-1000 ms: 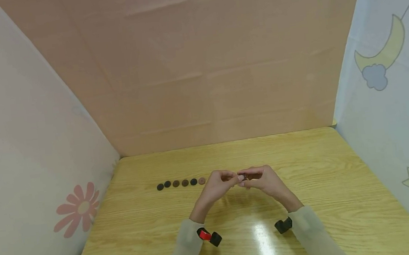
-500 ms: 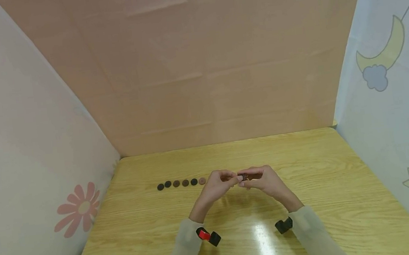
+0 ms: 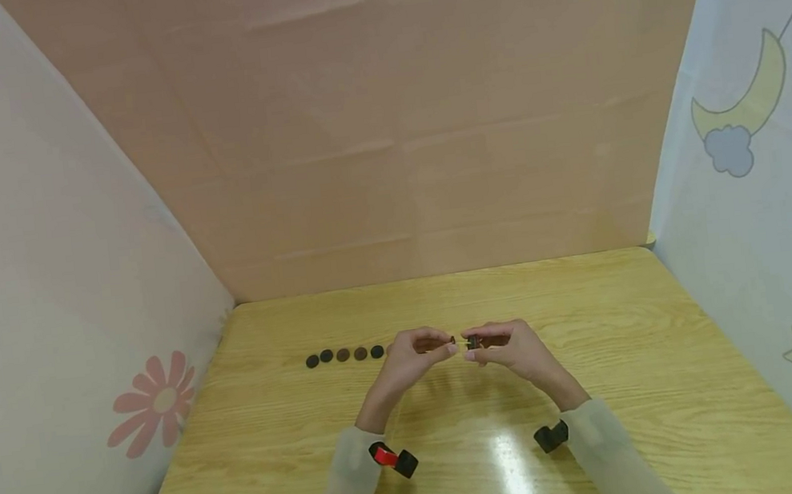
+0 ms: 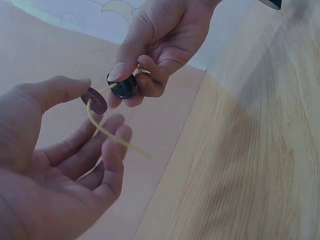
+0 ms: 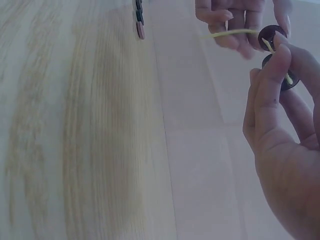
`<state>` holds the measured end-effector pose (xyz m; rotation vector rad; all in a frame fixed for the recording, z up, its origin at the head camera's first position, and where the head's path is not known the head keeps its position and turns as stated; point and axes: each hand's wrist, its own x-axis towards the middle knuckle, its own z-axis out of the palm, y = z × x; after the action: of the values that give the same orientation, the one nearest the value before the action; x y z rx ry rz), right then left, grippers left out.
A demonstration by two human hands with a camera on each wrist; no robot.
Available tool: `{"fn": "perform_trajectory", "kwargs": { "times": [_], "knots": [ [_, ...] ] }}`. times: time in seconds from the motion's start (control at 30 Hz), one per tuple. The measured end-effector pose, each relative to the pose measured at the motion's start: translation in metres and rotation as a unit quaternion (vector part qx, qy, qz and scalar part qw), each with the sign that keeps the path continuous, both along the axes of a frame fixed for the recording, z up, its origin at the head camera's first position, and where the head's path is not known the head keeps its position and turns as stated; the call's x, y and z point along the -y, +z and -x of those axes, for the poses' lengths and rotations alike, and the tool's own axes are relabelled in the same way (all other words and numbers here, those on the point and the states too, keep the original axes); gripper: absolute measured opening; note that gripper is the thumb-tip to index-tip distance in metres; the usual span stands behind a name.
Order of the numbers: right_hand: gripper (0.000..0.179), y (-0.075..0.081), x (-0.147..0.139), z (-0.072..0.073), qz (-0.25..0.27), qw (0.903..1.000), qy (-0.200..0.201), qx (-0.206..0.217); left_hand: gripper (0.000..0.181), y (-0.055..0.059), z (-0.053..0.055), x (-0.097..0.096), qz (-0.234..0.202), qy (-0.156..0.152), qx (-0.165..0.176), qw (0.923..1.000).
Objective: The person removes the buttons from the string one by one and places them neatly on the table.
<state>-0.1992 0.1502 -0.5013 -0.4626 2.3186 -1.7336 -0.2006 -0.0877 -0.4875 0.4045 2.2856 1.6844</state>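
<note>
My left hand (image 3: pixel 408 358) pinches a reddish-brown button (image 4: pixel 94 101) between thumb and index finger. A yellow string (image 4: pixel 105 131) runs through this button, and its loose end hangs below in the left wrist view. My right hand (image 3: pixel 520 348) grips a black button (image 4: pixel 125 90) that sits on the same string, with a short string end showing behind its fingers. Between the hands, held above the table, a small gap is spanned by string. The right wrist view also shows the brown button (image 5: pixel 270 35) close to the right fingertips; fingers partly hide the dark button (image 5: pixel 292 83).
A row of several round buttons, black (image 3: pixel 326 356) and brown (image 3: pixel 360 354) among them, lies left of the hands on the wooden table (image 3: pixel 258 447). The left hand partly covers its right end. Patterned sheets (image 3: pixel 745 258) and a plain backdrop (image 3: pixel 399 142) enclose the table.
My left hand has shifted left, away from the right hand, taking the brown button along. String now shows between the hands. The right hand has stayed almost in place.
</note>
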Motion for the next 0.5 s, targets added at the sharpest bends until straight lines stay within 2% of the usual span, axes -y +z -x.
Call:
{"fn": "perform_trajectory", "kwargs": {
  "times": [0.1, 0.17, 0.5],
  "knots": [
    [0.051, 0.0, 0.0, 0.0, 0.002, 1.0, -0.001, 0.002, 0.039, -0.002, 0.001, 0.0, -0.035, -0.01, 0.004, 0.9993],
    [0.048, 0.002, 0.0, -0.001, 0.003, 1.0, -0.002, 0.005, 0.042, -0.002, 0.001, 0.0, -0.044, -0.012, 0.003, 0.9989],
    [0.037, 0.005, -0.003, -0.003, 0.008, 1.0, 0.0, 0.0, 0.04, -0.005, 0.002, 0.014, -0.039, -0.007, 0.007, 0.9992]
  ]
}}
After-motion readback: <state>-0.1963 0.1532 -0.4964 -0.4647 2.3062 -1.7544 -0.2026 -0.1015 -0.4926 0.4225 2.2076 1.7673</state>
